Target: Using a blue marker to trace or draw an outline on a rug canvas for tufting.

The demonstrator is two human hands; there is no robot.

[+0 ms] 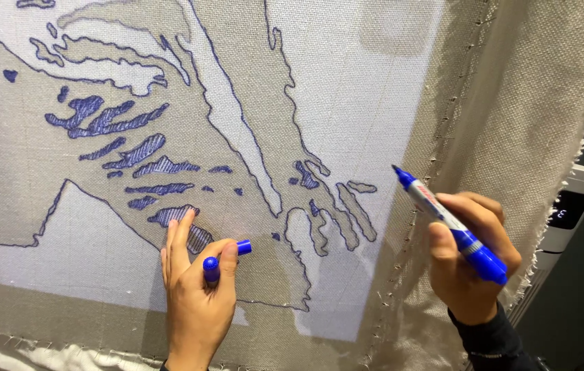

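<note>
A beige woven cloth (pixel 374 89) is stretched upright before me, with a projected light pattern on it and blue marker outlines and hatched patches (pixel 141 154) drawn over it. My right hand (pixel 470 264) grips an uncapped blue marker (pixel 453 227), tip pointing up-left, just off the cloth near its stitched right edge. My left hand (pixel 196 288) rests flat on the cloth below the hatched shapes. It pinches a blue marker cap (pixel 244 247) at the thumb, and a second blue cap or marker end (pixel 211 269) sits between its fingers.
The cloth's frayed right edge (pixel 580 144) hangs free. Behind it at the right stands a white device with a small dark display (pixel 570 209). Staples or stitches run along the cloth's bottom hem (pixel 65 343).
</note>
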